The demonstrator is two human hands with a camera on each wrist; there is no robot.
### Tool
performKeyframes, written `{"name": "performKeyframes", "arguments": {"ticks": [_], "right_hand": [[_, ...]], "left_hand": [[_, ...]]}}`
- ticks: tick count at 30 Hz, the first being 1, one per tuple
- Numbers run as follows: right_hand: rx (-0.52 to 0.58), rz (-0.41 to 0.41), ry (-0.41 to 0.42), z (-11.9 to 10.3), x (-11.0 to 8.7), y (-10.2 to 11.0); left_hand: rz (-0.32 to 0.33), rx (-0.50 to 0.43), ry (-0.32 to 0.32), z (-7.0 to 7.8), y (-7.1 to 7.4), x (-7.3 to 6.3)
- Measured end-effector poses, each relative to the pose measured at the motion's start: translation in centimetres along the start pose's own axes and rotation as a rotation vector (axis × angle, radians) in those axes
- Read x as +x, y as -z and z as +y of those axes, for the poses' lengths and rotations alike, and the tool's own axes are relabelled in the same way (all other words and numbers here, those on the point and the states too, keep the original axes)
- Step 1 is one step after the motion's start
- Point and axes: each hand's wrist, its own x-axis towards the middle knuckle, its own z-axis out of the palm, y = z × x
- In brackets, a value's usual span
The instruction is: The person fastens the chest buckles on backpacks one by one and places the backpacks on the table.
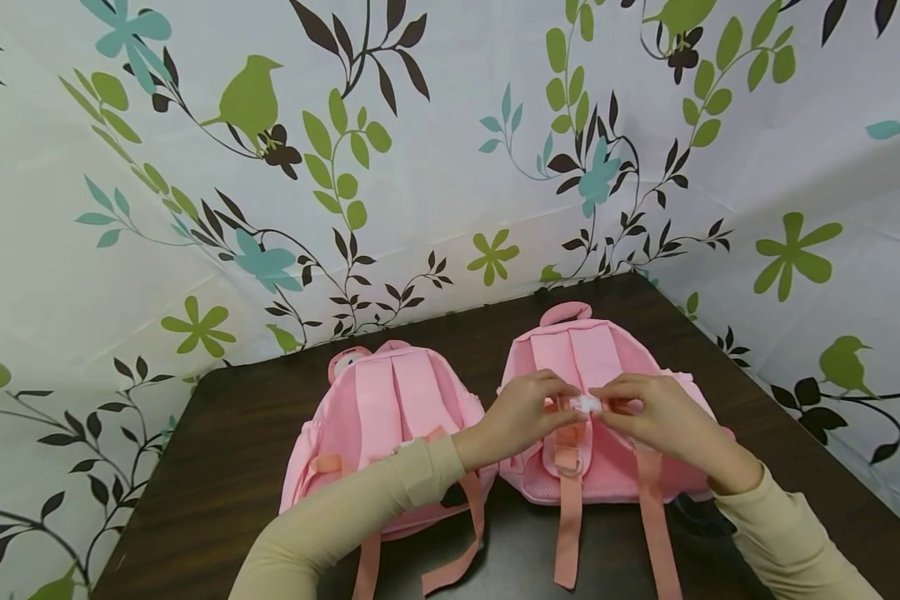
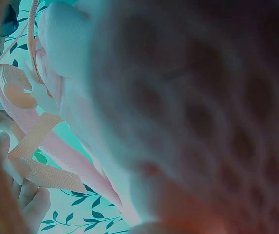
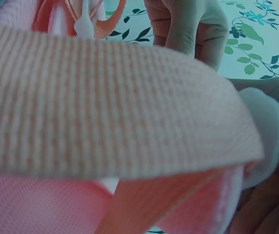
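Note:
Two pink backpacks lie on a table, straps facing up. Over the right backpack (image 1: 543,358), my left hand (image 1: 521,408) and right hand (image 1: 656,412) meet from opposite sides. Between their fingertips shows a small white buckle (image 1: 587,404), pinched from the left by thumb and fingers and from the right likewise. My fingers hide most of it. Below hang two peach webbing straps, the left strap (image 1: 568,533) and the right strap (image 1: 656,525). In the right wrist view, a wide ribbed strap (image 3: 120,107) crosses close to the camera, with a white plastic piece (image 3: 266,131) at its end.
The left backpack (image 1: 416,379) stands beside the right one, its loose strap (image 1: 457,567) trailing over the dark wooden table (image 1: 255,417). My left forearm crosses over it. A patterned leaf-and-bird curtain (image 1: 420,183) rises behind the table.

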Motion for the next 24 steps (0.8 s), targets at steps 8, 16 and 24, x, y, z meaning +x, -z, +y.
{"name": "performKeyframes", "arguments": {"ticks": [8,16,24], "right_hand": [[0.059,-0.002,-0.05,0.5,-0.1,0.0],[0.08,-0.019,-0.085,0.4,-0.2,0.3],[0.078,-0.02,-0.086,0.2,-0.2,0.6]], "left_hand": [[0.009,-0.021,0.013,-0.4,0.2,-0.1],[-0.015,-0.059,0.102,-0.7,1.2,-0.9],[-0.026,-0.097,0.132,-0.8,1.2,-1.1]]}}
